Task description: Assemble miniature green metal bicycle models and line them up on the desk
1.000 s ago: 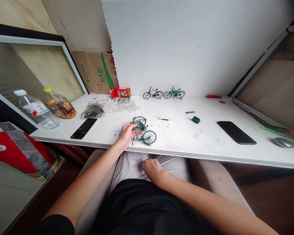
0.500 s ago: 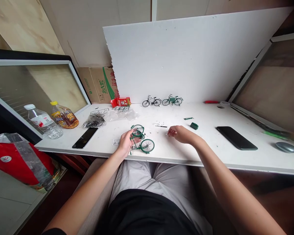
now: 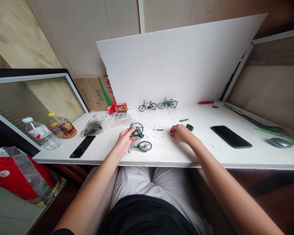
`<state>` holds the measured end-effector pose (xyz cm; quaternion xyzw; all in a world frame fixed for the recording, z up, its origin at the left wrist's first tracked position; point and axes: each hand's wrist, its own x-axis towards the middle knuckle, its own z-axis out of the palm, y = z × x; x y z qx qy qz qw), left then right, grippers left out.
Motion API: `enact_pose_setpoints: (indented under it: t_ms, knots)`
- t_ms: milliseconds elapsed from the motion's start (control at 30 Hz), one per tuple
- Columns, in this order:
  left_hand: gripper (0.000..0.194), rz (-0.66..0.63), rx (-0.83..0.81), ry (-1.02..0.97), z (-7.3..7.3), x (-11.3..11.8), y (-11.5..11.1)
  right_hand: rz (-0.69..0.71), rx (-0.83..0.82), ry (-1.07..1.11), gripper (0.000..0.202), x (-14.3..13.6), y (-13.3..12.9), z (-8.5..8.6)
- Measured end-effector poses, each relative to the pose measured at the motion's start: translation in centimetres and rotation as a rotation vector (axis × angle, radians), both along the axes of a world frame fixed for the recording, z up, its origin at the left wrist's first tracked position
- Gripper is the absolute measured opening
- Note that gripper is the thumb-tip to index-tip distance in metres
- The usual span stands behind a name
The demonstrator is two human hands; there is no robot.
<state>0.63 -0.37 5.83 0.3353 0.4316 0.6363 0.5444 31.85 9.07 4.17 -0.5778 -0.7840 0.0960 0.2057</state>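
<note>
My left hand (image 3: pixel 125 139) grips a green model bicycle (image 3: pixel 139 135) by its frame, thumb on the upper wheel, above the front part of the white table. The fingers cover part of the frame. My right hand (image 3: pixel 181 133) rests low at the tabletop, its fingers curled together; whatever they pinch, if anything, is too small to make out. Just beyond it lies a small green box-shaped part (image 3: pixel 189 127), partly behind the hand, and a thin green part (image 3: pixel 184 120). Between the hands are a thin dark stick-like piece (image 3: pixel 158 130) and several tiny bits.
Two assembled model bicycles, one black (image 3: pixel 147 106) and one green (image 3: pixel 168 103), stand at the white board (image 3: pixel 181 65). Left are bottles (image 3: pixel 63 126), a phone (image 3: pixel 82 147), and a plastic bag of dark parts (image 3: pixel 92 128). Right are a black phone (image 3: pixel 231 137) and a grey mouse (image 3: pixel 280 142).
The view has tilted and shifted a little. My right hand has moved slightly right over the table, closer to the green box-shaped part. My left hand keeps hold of the bicycle.
</note>
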Motion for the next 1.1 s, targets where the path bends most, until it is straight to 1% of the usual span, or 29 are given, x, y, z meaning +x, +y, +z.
enact_pose_setpoints:
  t_ms: [100,200,300,400,467,567,667,733,867,1100]
  knots:
    - [0.039,-0.017,0.073,-0.008,1.6,-0.4,0.7,0.08,-0.052,0.012,0.027,0.1,0.2,0.2]
    - [0.037,-0.03,0.148,-0.007,3.1,-1.3,1.1,0.126,0.008,-0.008,0.026,-0.5,0.0,0.2]
    - [0.037,-0.026,0.187,0.019,4.2,-2.6,1.2,0.137,0.072,-0.052,0.031,-2.0,-0.5,0.3]
    - [0.038,-0.014,0.172,0.06,4.9,-3.8,1.0,0.089,0.068,-0.114,0.036,-4.4,-0.8,0.7]
    - [0.038,-0.015,0.166,0.088,5.1,-4.3,0.7,0.047,0.041,-0.164,0.037,-6.4,-0.3,1.2]
    - [0.039,-0.009,0.181,0.122,5.4,-4.7,-0.1,0.056,0.009,-0.209,0.033,-9.7,1.1,1.8]
    - [0.039,-0.025,0.162,0.158,5.4,-5.0,-1.1,0.066,-0.026,-0.253,0.028,-12.4,2.7,1.9]
    - [0.04,-0.05,0.135,0.185,5.3,-5.3,-1.7,0.053,-0.043,-0.281,0.026,-13.6,3.5,1.8]
    - [0.037,-0.09,0.135,0.202,5.2,-6.0,-2.3,0.018,-0.055,-0.318,0.023,-14.5,4.1,1.5]
    - [0.034,-0.119,0.159,0.164,5.5,-6.1,-2.3,0.032,-0.089,-0.322,0.024,-13.8,4.4,1.6]
